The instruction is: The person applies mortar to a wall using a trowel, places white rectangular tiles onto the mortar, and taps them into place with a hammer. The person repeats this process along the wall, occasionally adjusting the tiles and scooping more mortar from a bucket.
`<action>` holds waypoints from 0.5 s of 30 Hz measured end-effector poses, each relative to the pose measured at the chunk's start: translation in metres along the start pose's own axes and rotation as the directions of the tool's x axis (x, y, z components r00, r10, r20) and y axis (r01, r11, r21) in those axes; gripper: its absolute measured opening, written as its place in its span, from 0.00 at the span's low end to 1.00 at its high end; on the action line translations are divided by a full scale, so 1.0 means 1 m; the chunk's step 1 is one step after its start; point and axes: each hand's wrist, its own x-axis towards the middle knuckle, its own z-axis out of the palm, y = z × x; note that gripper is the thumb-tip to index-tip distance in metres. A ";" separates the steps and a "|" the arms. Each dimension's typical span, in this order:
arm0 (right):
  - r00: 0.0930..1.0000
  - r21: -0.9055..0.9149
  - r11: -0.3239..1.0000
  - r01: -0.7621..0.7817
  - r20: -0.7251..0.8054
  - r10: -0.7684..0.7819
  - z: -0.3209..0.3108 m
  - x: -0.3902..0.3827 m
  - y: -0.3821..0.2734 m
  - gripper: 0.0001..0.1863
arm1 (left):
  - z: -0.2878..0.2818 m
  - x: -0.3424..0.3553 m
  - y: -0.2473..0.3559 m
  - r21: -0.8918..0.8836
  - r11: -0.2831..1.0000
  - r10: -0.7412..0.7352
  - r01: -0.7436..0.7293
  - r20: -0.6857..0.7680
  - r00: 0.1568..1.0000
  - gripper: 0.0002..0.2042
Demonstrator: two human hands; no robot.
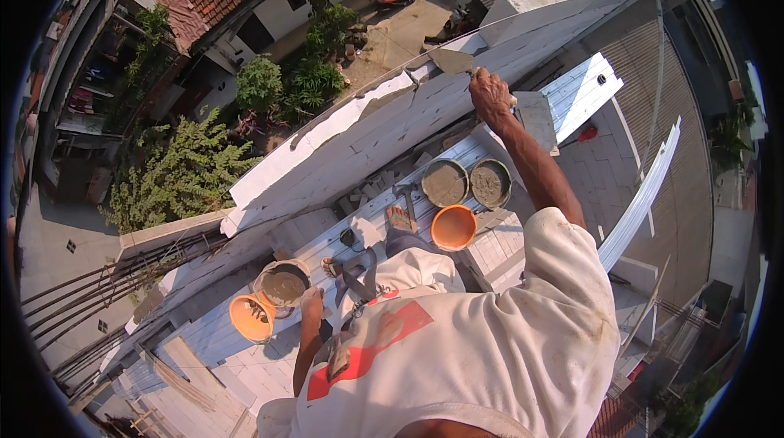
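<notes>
My right hand (490, 99) is closed round the handle of a trowel (449, 59), its grey blade over the top of a white block wall (327, 152). A flat grey board (535, 120) lies just right of that hand. My left hand (312, 306), low in the view, is closed at the rim of a bucket of grey mortar (284, 281); an orange pail (249, 320) stands beside it. Ahead are two more mortar buckets (443, 184) (490, 181), an orange basin (454, 226) and a hammer (406, 197).
My feet are on a narrow ribbed metal platform (367, 222) along the wall. Beyond the wall is a drop to a courtyard (384, 42) with plants and motorbikes. Bundled cables or rods (98, 283) run at lower left. Metal strips (645, 193) lean at right.
</notes>
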 end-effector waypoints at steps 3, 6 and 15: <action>0.978 0.056 0.979 -0.195 0.081 0.190 0.020 0.032 0.043 0.12 | 0.006 -0.020 0.001 -0.113 0.986 -0.121 0.123 0.024 0.992 0.11; 0.977 0.100 0.977 -0.187 0.127 0.174 0.021 0.057 0.060 0.12 | 0.026 -0.007 -0.054 -0.377 0.922 -0.081 0.083 0.021 0.997 0.09; 0.967 0.498 0.841 0.212 0.017 -0.254 -0.020 -0.006 -0.104 0.10 | 0.028 -0.057 -0.007 -0.405 0.914 0.028 0.018 0.107 0.994 0.13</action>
